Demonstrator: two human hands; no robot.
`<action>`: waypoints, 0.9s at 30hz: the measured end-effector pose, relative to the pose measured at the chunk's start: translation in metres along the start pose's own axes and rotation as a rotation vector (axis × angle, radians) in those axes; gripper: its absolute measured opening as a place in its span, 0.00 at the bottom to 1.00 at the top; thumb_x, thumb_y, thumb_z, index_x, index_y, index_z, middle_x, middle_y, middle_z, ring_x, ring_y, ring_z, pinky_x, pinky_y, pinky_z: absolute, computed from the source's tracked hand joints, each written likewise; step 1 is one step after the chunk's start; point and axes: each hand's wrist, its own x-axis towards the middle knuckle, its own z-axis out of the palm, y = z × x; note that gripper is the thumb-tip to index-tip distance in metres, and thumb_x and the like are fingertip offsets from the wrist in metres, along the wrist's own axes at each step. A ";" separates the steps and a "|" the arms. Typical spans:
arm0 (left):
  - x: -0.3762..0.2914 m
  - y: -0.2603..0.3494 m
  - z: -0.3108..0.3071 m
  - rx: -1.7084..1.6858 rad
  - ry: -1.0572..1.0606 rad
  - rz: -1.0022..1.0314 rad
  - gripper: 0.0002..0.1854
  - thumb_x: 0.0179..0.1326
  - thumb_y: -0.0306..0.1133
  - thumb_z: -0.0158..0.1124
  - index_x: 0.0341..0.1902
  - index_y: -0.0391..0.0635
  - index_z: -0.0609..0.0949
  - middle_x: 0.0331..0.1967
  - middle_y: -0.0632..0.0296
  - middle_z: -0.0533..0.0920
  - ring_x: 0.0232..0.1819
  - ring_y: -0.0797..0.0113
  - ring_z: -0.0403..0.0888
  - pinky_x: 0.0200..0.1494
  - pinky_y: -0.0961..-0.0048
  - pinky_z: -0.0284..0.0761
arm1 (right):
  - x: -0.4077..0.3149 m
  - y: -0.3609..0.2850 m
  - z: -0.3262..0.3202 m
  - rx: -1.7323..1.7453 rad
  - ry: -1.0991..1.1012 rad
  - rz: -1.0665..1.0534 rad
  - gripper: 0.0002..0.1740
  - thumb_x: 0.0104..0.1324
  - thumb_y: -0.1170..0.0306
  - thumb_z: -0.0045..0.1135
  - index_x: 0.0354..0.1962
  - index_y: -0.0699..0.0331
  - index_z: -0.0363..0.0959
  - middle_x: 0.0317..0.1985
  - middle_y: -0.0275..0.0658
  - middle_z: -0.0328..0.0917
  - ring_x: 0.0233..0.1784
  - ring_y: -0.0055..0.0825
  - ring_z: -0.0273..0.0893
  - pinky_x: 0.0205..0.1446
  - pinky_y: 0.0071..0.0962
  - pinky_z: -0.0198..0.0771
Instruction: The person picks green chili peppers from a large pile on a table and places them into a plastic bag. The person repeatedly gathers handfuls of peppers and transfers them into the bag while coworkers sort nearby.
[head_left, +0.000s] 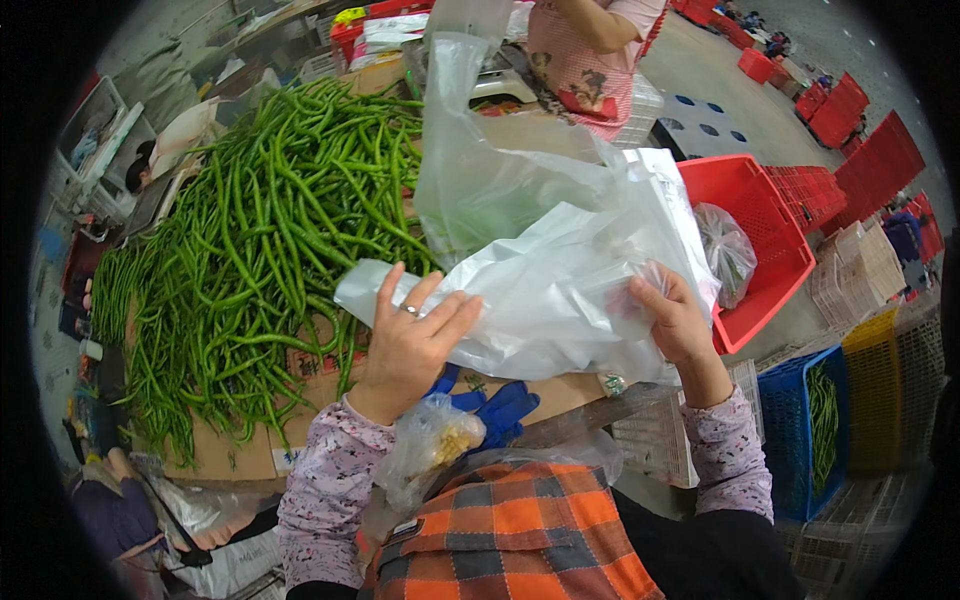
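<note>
A translucent white plastic bag lies spread before me, its upper part bunched up towards the far side. My left hand, with a ring on one finger, rests on the bag's left end, its fingers a little apart. At the bag's right side my right hand pinches the film between thumb and fingers. To the left, a large heap of long green chili peppers covers cardboard. Blue gloves and a small clear bag with yellowish pieces lie near my apron.
A red plastic crate holding a filled clear bag stands at the right. Below it are a blue crate with green produce and a yellow crate. Across the table stands a person near a scale.
</note>
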 end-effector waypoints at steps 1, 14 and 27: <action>0.000 -0.003 0.003 0.017 -0.005 0.021 0.19 0.53 0.24 0.55 0.49 0.49 0.82 0.45 0.65 0.82 0.55 0.57 0.73 0.66 0.45 0.53 | 0.001 -0.001 -0.009 0.028 0.034 -0.008 0.12 0.67 0.71 0.52 0.46 0.68 0.70 0.36 0.36 0.79 0.37 0.21 0.76 0.44 0.22 0.70; 0.005 -0.004 0.067 -0.114 -0.214 -0.016 0.20 0.52 0.19 0.55 0.50 0.44 0.79 0.48 0.55 0.80 0.58 0.50 0.69 0.68 0.44 0.49 | -0.059 -0.028 -0.075 -0.400 0.089 0.126 0.16 0.60 0.70 0.62 0.44 0.69 0.74 0.35 0.36 0.80 0.36 0.19 0.77 0.35 0.18 0.70; 0.010 0.032 0.040 -0.280 -0.374 0.018 0.33 0.49 0.36 0.68 0.62 0.50 0.72 0.62 0.50 0.67 0.67 0.45 0.57 0.69 0.46 0.48 | -0.068 -0.049 -0.078 0.032 0.667 -0.272 0.09 0.65 0.70 0.56 0.41 0.65 0.74 0.36 0.33 0.79 0.37 0.20 0.77 0.42 0.22 0.73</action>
